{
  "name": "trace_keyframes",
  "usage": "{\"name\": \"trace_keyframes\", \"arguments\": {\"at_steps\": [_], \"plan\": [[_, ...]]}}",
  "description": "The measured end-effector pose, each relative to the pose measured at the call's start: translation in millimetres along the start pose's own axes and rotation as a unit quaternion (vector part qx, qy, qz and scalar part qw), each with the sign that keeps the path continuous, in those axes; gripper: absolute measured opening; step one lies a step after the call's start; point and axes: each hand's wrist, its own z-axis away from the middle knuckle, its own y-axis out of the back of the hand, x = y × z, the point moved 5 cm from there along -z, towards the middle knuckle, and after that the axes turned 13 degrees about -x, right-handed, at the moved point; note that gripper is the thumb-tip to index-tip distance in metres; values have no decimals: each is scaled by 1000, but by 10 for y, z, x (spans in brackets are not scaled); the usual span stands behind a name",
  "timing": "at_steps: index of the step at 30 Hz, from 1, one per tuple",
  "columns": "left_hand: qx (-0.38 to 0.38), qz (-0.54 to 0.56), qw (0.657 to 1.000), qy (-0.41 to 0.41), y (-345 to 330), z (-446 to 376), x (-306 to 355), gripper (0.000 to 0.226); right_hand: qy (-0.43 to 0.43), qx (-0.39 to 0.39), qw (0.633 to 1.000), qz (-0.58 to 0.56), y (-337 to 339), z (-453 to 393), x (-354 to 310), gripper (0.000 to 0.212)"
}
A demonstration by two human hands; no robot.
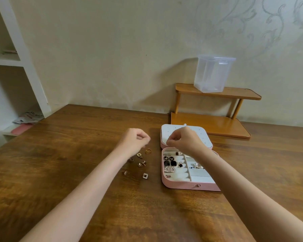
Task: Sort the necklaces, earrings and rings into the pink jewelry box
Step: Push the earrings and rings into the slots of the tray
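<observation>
Two bare forearms reach in from the near edge over the wooden table (59,154). Furthest left, the left hand (136,139) hovers with its fingers curled in, thumb against fingertips; whether anything small is pinched there I cannot tell. Just near of it, loose on the table, lie a gold ring (148,150), several small earrings (141,163) and a square stone-set earring (145,176) (all apart from the hand, none touching it).

To the right stands the pink jewelry box (189,186), open, its white dotted lid (202,135) folded back on the far side. Black square earrings (170,163) and butterfly studs (168,158) sit in its left cushioned rows; pearly pieces (197,166) lie in a right compartment. The right hand (184,139) hangs over the box's far-left corner, fingers curled, fingertips pinched together; what they hold, if anything, is too small to tell.

Farther right, a two-tier wooden shelf (215,126) against the wall carries a clear plastic container (212,74).
</observation>
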Motion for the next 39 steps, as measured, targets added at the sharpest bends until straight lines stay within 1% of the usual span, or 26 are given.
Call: {"name": "trace_keyframes", "arguments": {"at_steps": [3,7,11,14,17,20,22,24,26,27,28,29,30,32,34,36,39], "plan": [[21,-40,999,9,181,56,-178,12,32,-11,999,11,-56,-18,-140,15],[-8,-142,989,30,154,108,-387,16,83,-27,994,70,-240,-55,-348,18],[-14,-156,987,22,120,187,-441,17,129,-75,979,142,-528,-107,-506,21],[-22,-156,987,9,125,258,-462,18,124,-98,968,194,-686,-180,-539,22],[-22,-203,979,-7,101,303,-453,19,115,-104,961,228,-756,-233,-560,21],[0,-243,970,-23,70,314,-422,17,120,-100,958,241,-788,-243,-599,18],[13,-248,968,-25,69,314,-419,17,121,-92,962,225,-772,-243,-605,16],[28,-216,976,-25,104,306,-426,15,111,-78,981,136,-664,-235,-588,13],[37,-119,992,-22,153,305,-428,13,82,-95,992,6,-501,-206,-537,10],[38,-39,998,-18,175,305,-430,12,62,-125,987,-74,-432,-172,-499,8],[35,57,998,-9,184,315,-426,11,43,-162,974,-155,-379,-125,-461,7],[25,153,988,2,169,332,-411,10,30,-192,955,-222,-334,-69,-430,7],[9,232,973,11,135,346,-380,11,24,-211,940,-266,-289,-23,-402,8],[-24,326,945,16,62,367,-287,12,25,-228,924,-307,-208,53,-354,8],[-47,367,929,11,3,380,-185,12,21,-224,919,-324,-147,109,-307,6],[-55,364,930,10,-46,389,-95,11,8,-206,924,-321,-82,158,-246,5],[-63,338,939,4,-127,397,10,9,1,-167,942,-291,2,213,-150,6]]}}
